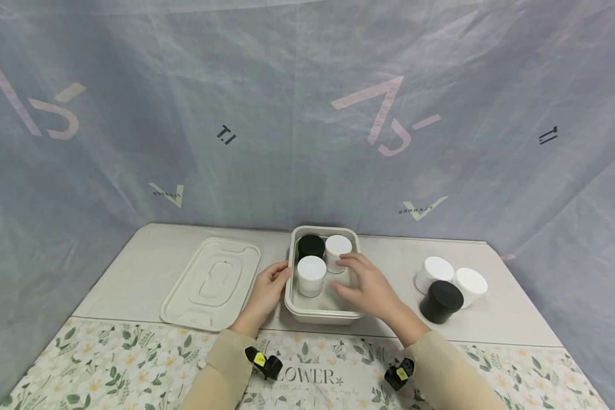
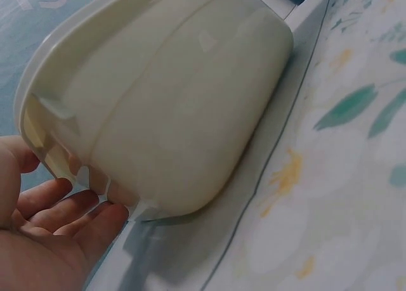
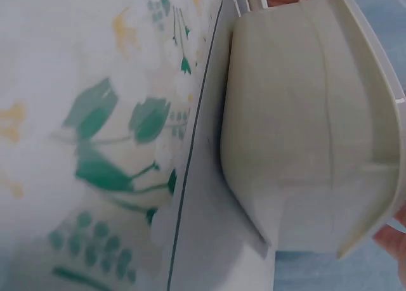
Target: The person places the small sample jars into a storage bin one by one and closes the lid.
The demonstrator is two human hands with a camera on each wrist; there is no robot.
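Note:
A cream plastic box point(image 1: 325, 316) holds a black-lidded jar point(image 1: 311, 246) and two white jars, one at the back right point(image 1: 338, 246) and one at the front left point(image 1: 311, 273). My left hand point(image 1: 267, 289) grips the box's left rim; the left wrist view shows its fingers point(image 2: 70, 208) against the outer wall. Over the box's right side is my right hand point(image 1: 371, 287), thumb and fingers spread apart. Its fingertips overlap the lower right of the back white jar in the head view. In the right wrist view the box wall hides most of this hand.
A cream lid point(image 1: 212, 285) lies flat left of the box. To the right stand a black jar point(image 1: 442, 302) and two white jars, one behind it point(image 1: 434, 272) and one beside it point(image 1: 470, 283). A floral cloth point(image 1: 128, 370) covers the front; a grey curtain point(image 1: 287, 114) hangs behind.

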